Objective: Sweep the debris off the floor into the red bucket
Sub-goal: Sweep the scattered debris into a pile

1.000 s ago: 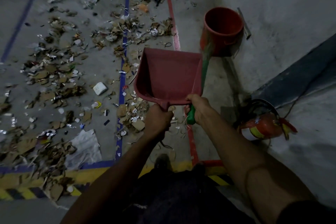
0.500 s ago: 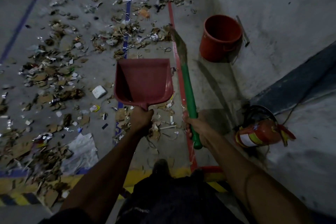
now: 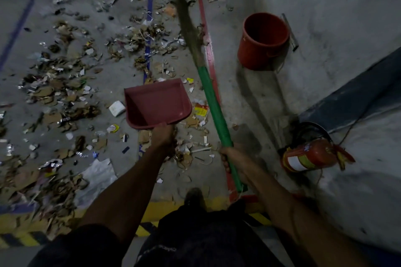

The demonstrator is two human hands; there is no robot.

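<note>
The scene is dim and underexposed, with muted colours and noisy, murky detail; the forearms and dark clothing at the bottom sink almost to black. The red bucket [image 3: 263,41] throws a soft shadow toward the camera across the floor [image 3: 121,76], so the light seems to come from the far side, and small foil scraps in the debris [image 3: 54,84] catch faint glints. The broom [image 3: 208,84] bristles are smeared by motion blur, and the wide lens bends the floor lines near the frame edges, where the corners darken.
</note>
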